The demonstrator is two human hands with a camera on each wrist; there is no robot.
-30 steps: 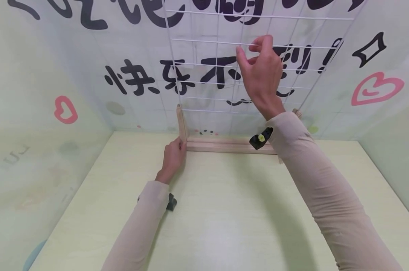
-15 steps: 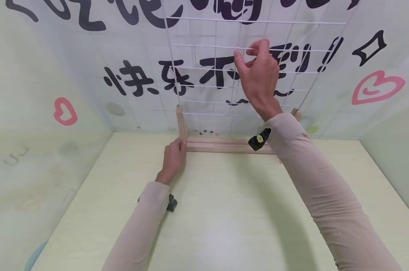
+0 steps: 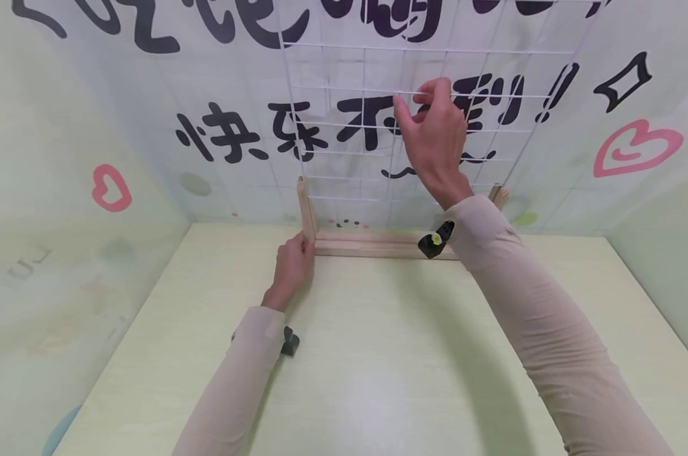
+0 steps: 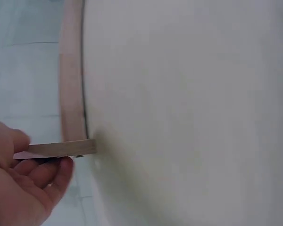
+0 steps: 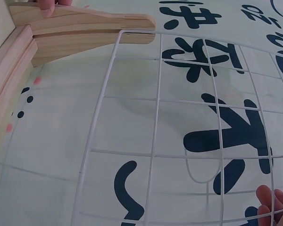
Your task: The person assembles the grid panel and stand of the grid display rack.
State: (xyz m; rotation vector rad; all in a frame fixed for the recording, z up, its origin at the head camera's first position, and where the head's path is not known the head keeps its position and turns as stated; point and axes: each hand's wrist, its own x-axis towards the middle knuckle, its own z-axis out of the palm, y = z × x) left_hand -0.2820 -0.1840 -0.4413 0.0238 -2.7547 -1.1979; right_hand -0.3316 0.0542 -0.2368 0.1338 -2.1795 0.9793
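Note:
My right hand pinches a white wire grid panel, which stands upright above a wooden stand. Thumb and fingertips meet at one of its horizontal wires. The left upright of that stand is gripped low down by my left hand. In the left wrist view the thumb and curled fingers lie on either side of the wooden upright. The right wrist view shows the grid's side edge along the groove of the left upright. My right forearm partly covers the stand's right end.
The pale tabletop stretches in front of the stand. Behind rises a printed backdrop with black characters and hearts, and side walls stand left and right. The right upright shows beside my right sleeve.
The grid has come down gradually with my right hand, its lower wires nearer the stand's base. My left hand has stayed at the left upright.

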